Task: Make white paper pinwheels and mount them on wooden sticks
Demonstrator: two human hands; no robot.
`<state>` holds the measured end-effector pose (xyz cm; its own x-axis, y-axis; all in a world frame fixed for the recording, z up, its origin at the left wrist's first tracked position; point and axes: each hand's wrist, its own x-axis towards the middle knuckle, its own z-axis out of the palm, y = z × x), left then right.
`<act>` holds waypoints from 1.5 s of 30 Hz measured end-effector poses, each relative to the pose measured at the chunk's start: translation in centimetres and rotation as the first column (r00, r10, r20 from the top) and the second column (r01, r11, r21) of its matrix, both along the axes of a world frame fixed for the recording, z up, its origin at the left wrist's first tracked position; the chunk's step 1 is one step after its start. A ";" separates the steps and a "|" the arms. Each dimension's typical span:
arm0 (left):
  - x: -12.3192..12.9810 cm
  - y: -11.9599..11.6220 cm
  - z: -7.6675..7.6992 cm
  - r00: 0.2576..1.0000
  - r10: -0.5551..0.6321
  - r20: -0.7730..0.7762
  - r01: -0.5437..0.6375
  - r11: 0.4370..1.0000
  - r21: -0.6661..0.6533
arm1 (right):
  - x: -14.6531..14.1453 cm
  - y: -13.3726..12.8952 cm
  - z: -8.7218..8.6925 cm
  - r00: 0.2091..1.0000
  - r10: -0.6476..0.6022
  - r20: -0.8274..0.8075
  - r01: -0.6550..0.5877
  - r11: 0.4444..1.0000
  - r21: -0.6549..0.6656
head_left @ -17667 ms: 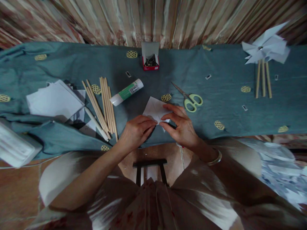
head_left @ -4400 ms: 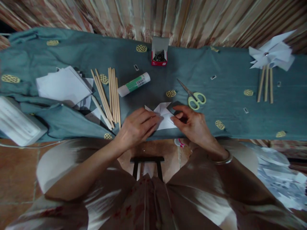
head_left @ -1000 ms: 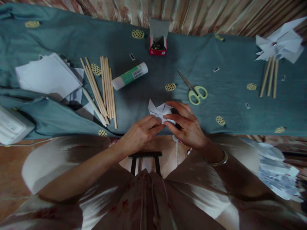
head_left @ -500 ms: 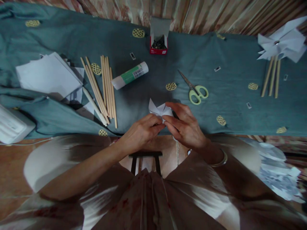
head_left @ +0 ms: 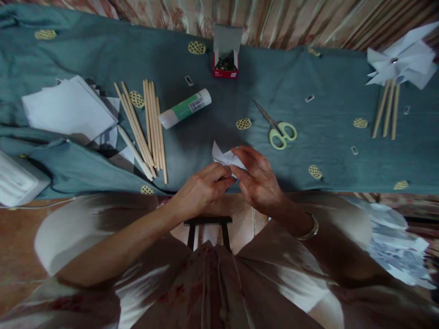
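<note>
A small white paper pinwheel (head_left: 222, 155) is held between my two hands at the near edge of the cloth. My left hand (head_left: 206, 187) pinches its lower left part, fingers curled closed. Against its right side rests my right hand (head_left: 259, 180), thumb and fingers closed on the paper. The pinwheel's lower half is hidden by my fingers. Green-handled scissors (head_left: 281, 132) lie just beyond my right hand, blades pointing away to the left. Farther off on the left is a glue stick (head_left: 185, 108) with a green label.
Several wooden sticks (head_left: 156, 132) lie left of the glue stick, beside a stack of white paper (head_left: 68, 107). A red open box (head_left: 225, 73) of small metal pieces stands at the back. Finished pinwheels (head_left: 403, 59) on sticks lie far right. A white device (head_left: 20, 178) sits at the left edge.
My right hand has moved slightly left, its fingers shifting farther over the pinwheel's right side. My left hand keeps its pinch almost unmoved.
</note>
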<state>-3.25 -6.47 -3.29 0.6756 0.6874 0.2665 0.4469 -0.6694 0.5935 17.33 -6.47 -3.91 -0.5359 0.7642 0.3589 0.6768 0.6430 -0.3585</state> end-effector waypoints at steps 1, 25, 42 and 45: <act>0.0 0.0 0.1 1.000 0.003 -0.014 -0.003 1.000 -0.003 | -0.2 -0.1 -0.1 1.000 -0.008 -0.006 0.008 1.000 0.004; 0.0 0.0 0.4 0.995 0.050 -0.084 -0.031 0.977 0.211 | 1.1 1.1 0.7 0.997 -0.014 -0.073 0.012 1.000 -0.029; 0.1 0.0 0.8 0.990 0.050 -0.135 -0.024 0.982 0.190 | 0.2 0.8 -0.9 0.997 0.024 -0.070 -0.023 1.000 0.022; 0.2 0.0 1.1 0.983 0.062 -0.170 -0.028 0.980 0.198 | 1.0 1.0 -0.1 0.991 0.001 -0.133 -0.006 0.999 -0.037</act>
